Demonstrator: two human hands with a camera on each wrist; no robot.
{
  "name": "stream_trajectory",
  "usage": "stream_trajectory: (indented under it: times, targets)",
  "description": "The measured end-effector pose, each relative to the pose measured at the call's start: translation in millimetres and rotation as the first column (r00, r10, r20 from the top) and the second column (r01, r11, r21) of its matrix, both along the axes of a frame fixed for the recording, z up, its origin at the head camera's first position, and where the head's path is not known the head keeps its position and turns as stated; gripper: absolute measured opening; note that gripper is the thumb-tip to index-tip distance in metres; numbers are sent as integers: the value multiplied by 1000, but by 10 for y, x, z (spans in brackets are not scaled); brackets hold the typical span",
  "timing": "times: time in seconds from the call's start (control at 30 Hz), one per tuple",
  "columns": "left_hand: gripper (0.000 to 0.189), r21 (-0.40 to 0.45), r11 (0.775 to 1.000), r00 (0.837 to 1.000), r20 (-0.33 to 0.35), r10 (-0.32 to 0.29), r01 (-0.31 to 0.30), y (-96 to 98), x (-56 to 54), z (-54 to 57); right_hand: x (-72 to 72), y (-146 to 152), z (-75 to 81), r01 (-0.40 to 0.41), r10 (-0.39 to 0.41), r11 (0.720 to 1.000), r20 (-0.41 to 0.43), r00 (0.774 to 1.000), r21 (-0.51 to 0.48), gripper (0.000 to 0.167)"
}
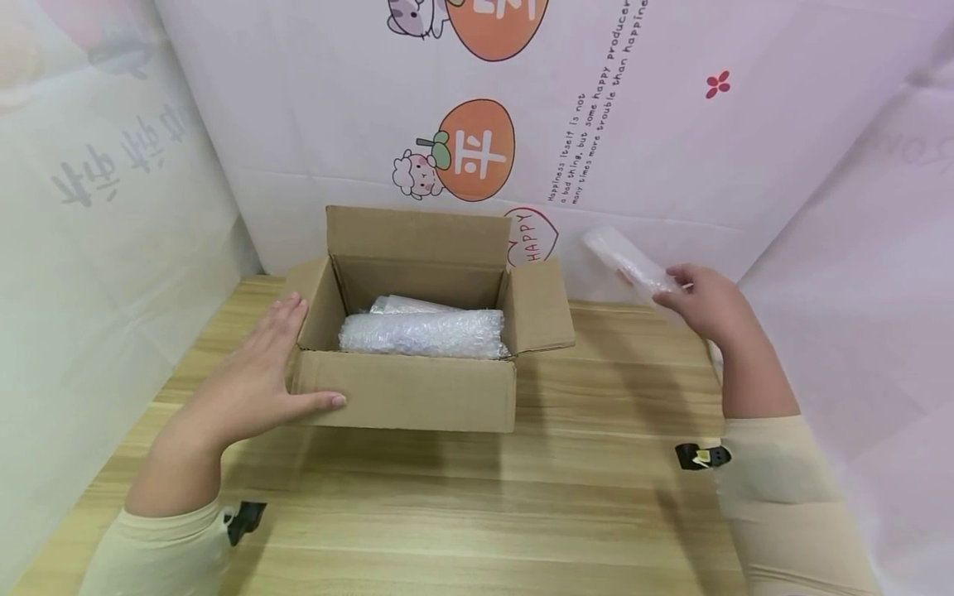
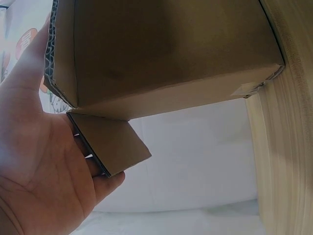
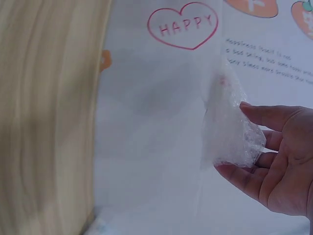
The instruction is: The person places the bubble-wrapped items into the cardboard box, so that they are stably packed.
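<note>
My right hand pinches one end of a bubble-wrapped bundle, raised over the back right of the table in the head view. In the right wrist view, thumb and fingers lie on either side of the clear bubble wrap; what it wraps is hidden. An open cardboard box has its flaps folded outward. My left hand rests along its left side, fingers stretched behind the side flap and thumb over the front flap. Inside the box lies a bubble-wrapped roll, with another shiny wrapped piece behind it.
The wood-grain table runs under the box. A white printed sheet rises along the table's back edge, with similar white sheets on both sides. A dark strap piece sits at the right sleeve, another at the left.
</note>
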State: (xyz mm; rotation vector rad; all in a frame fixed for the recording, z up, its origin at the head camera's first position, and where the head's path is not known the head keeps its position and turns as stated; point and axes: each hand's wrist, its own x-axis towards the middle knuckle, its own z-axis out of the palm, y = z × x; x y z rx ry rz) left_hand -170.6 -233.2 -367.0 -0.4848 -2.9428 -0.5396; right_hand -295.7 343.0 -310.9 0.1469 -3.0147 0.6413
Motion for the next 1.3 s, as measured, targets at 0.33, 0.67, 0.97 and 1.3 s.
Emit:
stream_trajectory:
  times: [0.33,0.67,0.97,1.3]
  targets:
    - [125,4,1000,1000,5,-4,4,-6,1,-3,174,-339,375,-86,81,996,-135,988,-31,63]
    - [125,2,1000,1000,1,-2,2,-6,-5,-2,321,-759,668,-194,181,980,-216,960,-42,58]
    - [125,-2,1000,1000,2,-3,3,-8,-11,-5,315,-1179,733,-328,312,944,-219,924,-39,50]
    - [125,4,1000,1000,-7,-7,7,-22,-22,-27,190,-1740,681,-469,473,881,-147,869,65,50]
